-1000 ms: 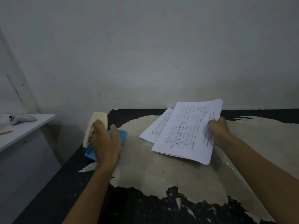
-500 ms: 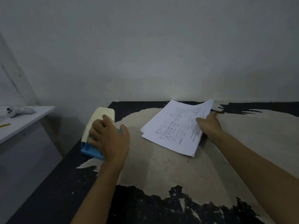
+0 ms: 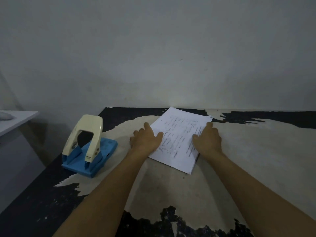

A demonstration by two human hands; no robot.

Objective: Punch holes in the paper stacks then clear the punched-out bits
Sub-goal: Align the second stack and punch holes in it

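Note:
A stack of white printed paper (image 3: 179, 139) lies flat on the worn table (image 3: 171, 189), near its far edge. My left hand (image 3: 145, 138) rests on the stack's left edge with fingers spread. On the stack's right edge lies my right hand (image 3: 207, 140), also flat with fingers apart. A hole punch (image 3: 89, 147) with a blue base and a cream lever stands alone at the table's left side, lever raised, a hand's width left of my left hand. No punched-out bits are visible.
The table top is black with a large peeled pale patch. A grey wall (image 3: 153, 57) runs right behind the table. A white shelf (image 3: 15, 120) stands lower at the far left, across a gap.
My left hand has let go of the hole punch and moved right onto the paper. The stack, held raised by my right hand before, now lies flat on the table.

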